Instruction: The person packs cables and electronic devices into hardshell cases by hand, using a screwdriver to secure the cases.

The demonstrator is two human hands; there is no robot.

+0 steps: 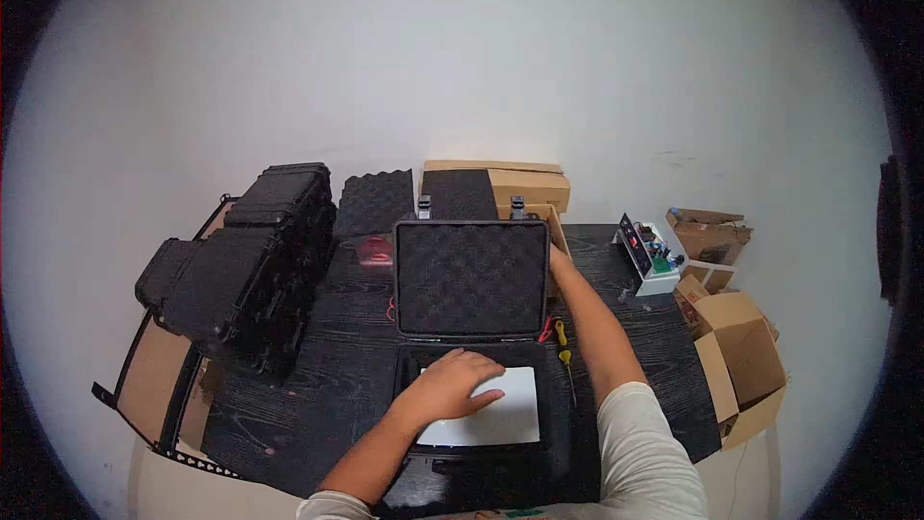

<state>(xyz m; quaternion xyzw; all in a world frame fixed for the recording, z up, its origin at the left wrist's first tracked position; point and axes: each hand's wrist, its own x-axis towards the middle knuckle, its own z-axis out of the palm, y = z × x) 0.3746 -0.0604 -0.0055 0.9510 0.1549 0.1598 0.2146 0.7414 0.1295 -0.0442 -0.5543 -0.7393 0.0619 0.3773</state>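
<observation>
My left hand (454, 387) lies flat with its fingers stretched and thumb apart, over the left part of a white flat panel (510, 416). The panel sits inside the base of an open black hard case (546, 424). The case's raised lid (472, 279) is lined with dark egg-crate foam. My right hand (558, 260) reaches behind the lid's right edge, at a cardboard box (556, 221). Its fingers are hidden there, so what it touches does not show.
Black hard cases (241, 270) are stacked at left. A yellow-handled screwdriver (562, 342) lies right of the open case. Foam sheets (375, 202) stand behind. At right are a white device with exposed circuitry (656, 265) and an open carton (746, 356).
</observation>
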